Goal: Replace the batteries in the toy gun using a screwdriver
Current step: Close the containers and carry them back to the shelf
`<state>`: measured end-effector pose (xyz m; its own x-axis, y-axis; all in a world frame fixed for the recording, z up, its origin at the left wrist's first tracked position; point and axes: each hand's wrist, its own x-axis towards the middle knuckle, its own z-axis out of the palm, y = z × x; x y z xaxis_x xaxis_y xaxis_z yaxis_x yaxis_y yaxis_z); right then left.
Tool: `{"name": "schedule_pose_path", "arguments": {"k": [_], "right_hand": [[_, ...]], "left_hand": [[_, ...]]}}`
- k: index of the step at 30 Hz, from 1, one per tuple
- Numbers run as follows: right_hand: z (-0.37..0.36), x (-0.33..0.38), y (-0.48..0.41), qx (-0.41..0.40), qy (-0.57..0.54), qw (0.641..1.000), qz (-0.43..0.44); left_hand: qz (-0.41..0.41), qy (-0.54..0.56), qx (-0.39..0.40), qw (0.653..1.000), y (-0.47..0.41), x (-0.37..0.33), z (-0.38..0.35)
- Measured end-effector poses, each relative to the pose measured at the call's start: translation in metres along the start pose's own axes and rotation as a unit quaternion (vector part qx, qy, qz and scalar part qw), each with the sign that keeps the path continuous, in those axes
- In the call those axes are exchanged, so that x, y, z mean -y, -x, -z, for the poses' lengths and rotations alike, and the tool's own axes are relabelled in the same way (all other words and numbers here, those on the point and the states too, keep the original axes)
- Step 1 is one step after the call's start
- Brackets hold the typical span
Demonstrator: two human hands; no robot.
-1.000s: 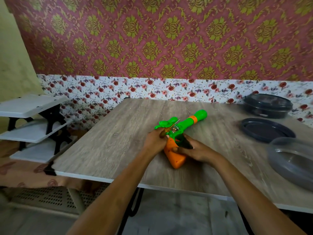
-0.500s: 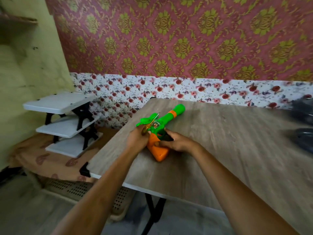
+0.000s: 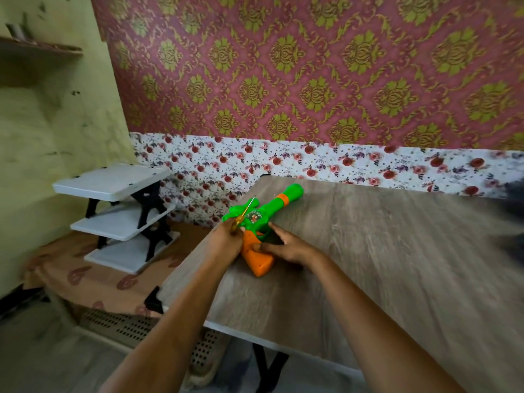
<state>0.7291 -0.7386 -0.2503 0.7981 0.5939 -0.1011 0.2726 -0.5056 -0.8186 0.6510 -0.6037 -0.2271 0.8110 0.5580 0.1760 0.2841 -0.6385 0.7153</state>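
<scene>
A green toy gun with an orange grip lies flat on the wooden table, its barrel pointing to the far right. My left hand grips a small screwdriver with an amber handle; its thin shaft points up and away over the gun's green body. My right hand rests on the orange grip, thumb and fingers curled round it near the trigger guard. No batteries are in view.
White three-tier shelves stand on a low cloth-covered surface left of the table. The patterned wall runs close behind the table. Dark blurred things sit at the table's far right edge of view.
The view has swung left, so the dark bowls and lids at the right have slid almost out of frame. Both hands keep the same hold on gun and screwdriver.
</scene>
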Motion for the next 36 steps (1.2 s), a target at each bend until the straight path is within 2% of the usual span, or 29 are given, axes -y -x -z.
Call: {"name": "schedule_pose_path", "arguments": {"k": [3, 5, 8, 11, 15, 17, 23, 26, 29, 32, 34, 36], "right_hand": [[0.002, -0.002, 0.01, -0.02, -0.061, 0.998, 0.018], [0.008, -0.004, 0.024, -0.059, -0.063, 0.996, 0.028], [0.028, -0.021, 0.057, -0.126, 0.048, 0.989, 0.058], [0.064, -0.04, 0.11, -0.189, 0.119, 0.973, 0.062], [0.123, -0.067, 0.186, -0.274, 0.167, 0.946, 0.038], [0.152, -0.084, 0.231, -0.312, 0.198, 0.929, 0.006], [0.21, -0.135, 0.353, -0.399, 0.249, 0.878, -0.087], [0.224, -0.159, 0.399, -0.482, 0.24, 0.834, -0.117], [0.229, -0.183, 0.422, -0.546, 0.217, 0.798, -0.13], [0.23, -0.195, 0.426, -0.558, 0.109, 0.806, -0.167], [0.226, -0.2, 0.422, -0.553, 0.007, 0.818, -0.158], [0.22, -0.203, 0.418, -0.555, -0.036, 0.819, -0.141]], "left_hand": [[-0.009, 0.001, -0.059, 0.998, 0.007, 0.001, 0.002], [-0.039, -0.004, -0.071, 0.997, 0.013, -0.004, 0.005], [-0.084, 0.048, -0.066, 0.993, 0.027, -0.022, 0.004], [-0.104, 0.172, -0.028, 0.979, 0.045, -0.055, -0.01], [-0.144, 0.2, 0.057, 0.967, 0.082, -0.111, -0.049], [-0.156, 0.228, 0.11, 0.955, 0.108, -0.144, -0.08], [-0.178, 0.26, 0.202, 0.927, 0.172, -0.233, -0.171], [-0.232, 0.205, 0.245, 0.919, 0.19, -0.267, -0.208], [-0.295, 0.108, 0.228, 0.922, 0.194, -0.291, -0.232], [-0.336, 0.017, 0.199, 0.92, 0.193, -0.309, -0.248], [-0.348, -0.023, 0.208, 0.914, 0.19, -0.317, -0.258], [-0.352, -0.05, 0.214, 0.91, 0.186, -0.322, -0.265]]}}
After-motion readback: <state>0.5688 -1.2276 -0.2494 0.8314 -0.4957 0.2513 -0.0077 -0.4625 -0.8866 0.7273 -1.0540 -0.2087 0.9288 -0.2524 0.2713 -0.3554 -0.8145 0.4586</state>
